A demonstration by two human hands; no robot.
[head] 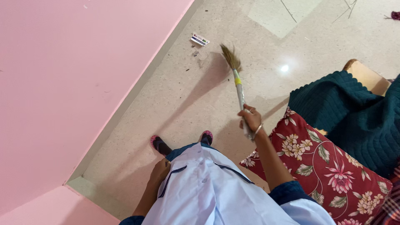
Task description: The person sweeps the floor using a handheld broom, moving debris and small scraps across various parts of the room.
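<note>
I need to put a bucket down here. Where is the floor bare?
Bare floor lies beyond the broom and between the pink wall and the feet. Scraps lie near the wall; the floral cushion crowds the right.

small white rectangular wrapper [200,39], on floor near pink wall [62,83]

From my remote feed I look down on a pale blue button-front tunic [208,187] with dark navy piping at its pocket and hem. Dark blue sleeves [287,191] end above the elbow. A thin metal bangle [258,130] circles the wrist of the right hand [251,118]; the left hand [160,171] is bare. Pink-and-black sandals [157,143] cover both feet on the far side.
</note>
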